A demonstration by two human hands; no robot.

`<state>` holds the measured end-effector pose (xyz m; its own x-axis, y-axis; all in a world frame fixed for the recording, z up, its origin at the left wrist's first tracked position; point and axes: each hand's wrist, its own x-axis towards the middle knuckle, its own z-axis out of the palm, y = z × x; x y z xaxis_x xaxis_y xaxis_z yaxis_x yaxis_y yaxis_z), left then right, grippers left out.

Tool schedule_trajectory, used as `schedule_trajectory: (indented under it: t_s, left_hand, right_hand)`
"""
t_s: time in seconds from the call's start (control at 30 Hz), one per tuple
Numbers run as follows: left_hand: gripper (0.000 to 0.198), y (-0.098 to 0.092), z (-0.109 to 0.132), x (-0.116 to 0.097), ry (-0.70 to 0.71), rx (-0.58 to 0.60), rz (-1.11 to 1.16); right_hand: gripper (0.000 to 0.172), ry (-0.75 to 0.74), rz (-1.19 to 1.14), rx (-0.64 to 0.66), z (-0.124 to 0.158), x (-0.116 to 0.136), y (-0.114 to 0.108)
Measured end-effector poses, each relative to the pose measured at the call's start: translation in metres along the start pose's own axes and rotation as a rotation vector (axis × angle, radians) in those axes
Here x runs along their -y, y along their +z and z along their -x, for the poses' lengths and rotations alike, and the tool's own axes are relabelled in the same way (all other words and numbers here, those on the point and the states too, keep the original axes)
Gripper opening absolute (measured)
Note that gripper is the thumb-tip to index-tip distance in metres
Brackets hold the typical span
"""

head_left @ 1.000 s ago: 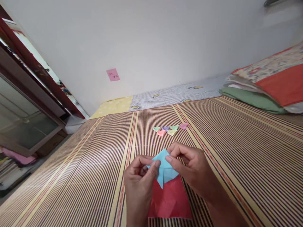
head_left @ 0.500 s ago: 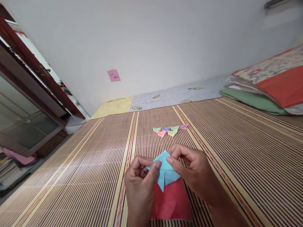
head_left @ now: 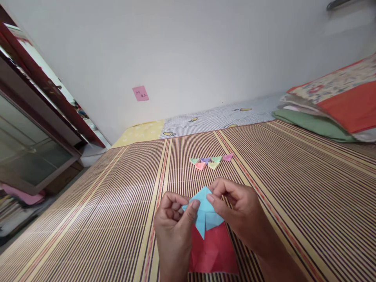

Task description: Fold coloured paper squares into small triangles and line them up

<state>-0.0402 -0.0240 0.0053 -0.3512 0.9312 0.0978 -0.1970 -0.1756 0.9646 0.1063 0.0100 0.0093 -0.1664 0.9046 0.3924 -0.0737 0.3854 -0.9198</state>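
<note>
Between my hands is a blue folded paper (head_left: 204,203), its top a point and a narrow flap hanging down at its lower middle. My left hand (head_left: 174,227) pinches its left side, thumb on the front. On the upper right edge, my right hand (head_left: 235,205) grips it between thumb and fingers. A creased red paper (head_left: 213,250) lies on the mat below, its upper part hidden behind the blue paper and my hands. Farther off sit several small folded paper pieces, among them a yellow one (head_left: 213,165), a salmon one (head_left: 200,166) and a pink one (head_left: 228,157).
A striped woven mat (head_left: 102,211) covers the surface. Folded cloths (head_left: 320,127) are stacked at the right. A pink note (head_left: 140,93) is stuck on the white wall (head_left: 188,51). At the left stands a glass-paned door (head_left: 32,145).
The narrow flap of the blue paper has shifted slightly to the right and down. Both hands keep nearly the same place and grip.
</note>
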Motion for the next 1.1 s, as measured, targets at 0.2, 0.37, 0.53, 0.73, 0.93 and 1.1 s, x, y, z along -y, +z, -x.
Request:
schedule_trajectory:
  t_s: [0.2,0.37,0.53,0.73,0.93,1.1]
  left_hand:
    - [0.031,-0.001,0.000,-0.001,-0.003,0.052,0.042]
    - [0.025,-0.001,0.002,-0.002,-0.008,0.093,0.049]
    - [0.020,-0.002,0.005,-0.003,-0.039,0.063,0.045]
    - [0.039,-0.003,-0.001,-0.003,-0.169,0.129,0.097]
    - [0.027,-0.005,-0.006,-0.002,-0.197,0.116,0.080]
    - [0.021,-0.010,-0.005,-0.004,-0.226,0.227,0.031]
  right_hand:
    - [0.023,0.011,0.006,-0.036,0.000,-0.001,0.001]
    - [0.024,0.013,0.036,-0.049,-0.001,-0.001,0.000]
    - [0.023,-0.031,0.114,-0.064,-0.001,0.001,-0.001]
    - [0.024,-0.062,0.102,-0.028,0.001,0.001,-0.001]
    - [0.024,-0.125,0.143,0.005,0.001,0.005,-0.002]
    - [0.024,-0.142,0.157,0.067,0.000,0.006,-0.001]
